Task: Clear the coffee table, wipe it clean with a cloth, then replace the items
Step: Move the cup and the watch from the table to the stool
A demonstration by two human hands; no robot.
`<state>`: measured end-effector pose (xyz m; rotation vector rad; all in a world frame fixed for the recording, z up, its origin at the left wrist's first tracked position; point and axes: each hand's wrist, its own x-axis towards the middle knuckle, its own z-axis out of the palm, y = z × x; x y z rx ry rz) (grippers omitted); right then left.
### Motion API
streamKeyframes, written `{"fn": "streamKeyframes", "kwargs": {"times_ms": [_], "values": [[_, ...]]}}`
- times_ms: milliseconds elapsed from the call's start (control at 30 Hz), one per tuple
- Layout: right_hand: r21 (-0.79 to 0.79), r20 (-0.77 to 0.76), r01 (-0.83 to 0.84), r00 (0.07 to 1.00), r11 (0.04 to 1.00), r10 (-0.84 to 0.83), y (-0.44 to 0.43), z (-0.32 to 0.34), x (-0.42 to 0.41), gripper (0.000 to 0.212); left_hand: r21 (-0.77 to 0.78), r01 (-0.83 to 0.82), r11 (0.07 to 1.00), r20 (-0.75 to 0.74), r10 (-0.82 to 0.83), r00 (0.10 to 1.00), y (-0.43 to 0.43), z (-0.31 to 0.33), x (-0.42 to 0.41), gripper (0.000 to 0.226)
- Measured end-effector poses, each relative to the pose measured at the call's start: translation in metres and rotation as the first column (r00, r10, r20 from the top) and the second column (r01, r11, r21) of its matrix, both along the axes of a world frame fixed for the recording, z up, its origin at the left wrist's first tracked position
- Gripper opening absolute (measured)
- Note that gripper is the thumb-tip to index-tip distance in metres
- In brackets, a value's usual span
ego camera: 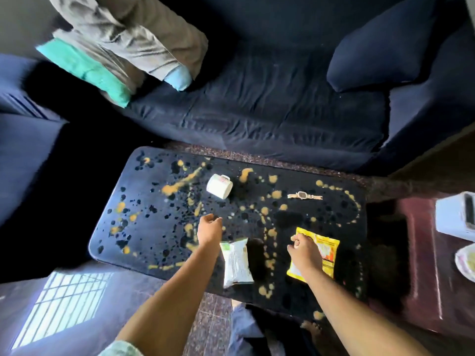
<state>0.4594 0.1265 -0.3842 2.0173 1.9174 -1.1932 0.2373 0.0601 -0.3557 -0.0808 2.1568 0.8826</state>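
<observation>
Table [154, 240]: free toward 9 o'clock
White packet [236, 263]: lies 12–6
Left hand [209, 229]: loosely curled, empty
Right hand [304, 253]: grips yellow packet [327, 250]

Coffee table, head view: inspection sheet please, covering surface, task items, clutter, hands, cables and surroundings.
Surface: dark rectangular coffee table, spattered with yellow-orange and dark spots.
Job's things: white ceramic mug, gold metal wristwatch, white-green foil packet, yellow plastic snack packet, all on the table; no cloth seen.
Clutter: nothing seen.
Hands: left hand hovers, fingers loosely curled, empty; right hand on the yellow packet, grip unclear.
Cables: nothing seen.
Surroundings: dark blue fabric sofa with grey-teal pillows; reddish-brown side table at right.
</observation>
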Motion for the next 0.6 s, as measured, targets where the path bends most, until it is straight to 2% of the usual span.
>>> {"fn": "streamKeyframes", "kwargs": {"times_ms": [133, 300, 400, 433, 533, 600], "values": [[0.164, 0.117, -0.076, 0.991, 0.983, 0.057, 0.050, -0.015, -0.034, 0.030, -0.045, -0.004, 0.999, 0.045, 0.006, 0.999, 0.043, -0.032, -0.044, 0.062], [0.331, 0.323, -0.236, 0.938, 0.914, 0.125, 0.109, -0.035, -0.051, 0.036, -0.025, -0.204, 0.979, 0.115, 0.206, 0.972, 0.099, -0.069, -0.081, 0.092], [0.288, 0.468, -0.387, 0.855, 0.876, 0.224, 0.129, -0.043, -0.051, 0.039, 0.002, -0.282, 0.960, 0.203, 0.275, 0.940, 0.115, -0.136, -0.112, 0.114], [0.253, 0.505, -0.428, 0.823, 0.868, 0.260, 0.133, -0.045, -0.052, 0.039, -0.052, -0.254, 0.966, 0.227, 0.259, 0.939, 0.119, -0.161, -0.119, 0.119], [0.199, 0.546, -0.481, 0.778, 0.854, 0.311, 0.139, -0.051, -0.054, 0.035, -0.099, -0.238, 0.966, 0.245, 0.255, 0.935, 0.126, -0.223, -0.137, 0.115], [0.184, 0.556, -0.511, 0.758, 0.840, 0.340, 0.143, -0.054, -0.054, 0.031, -0.120, -0.214, 0.969, 0.278, 0.240, 0.930, 0.126, -0.183, -0.128, 0.117]]}}
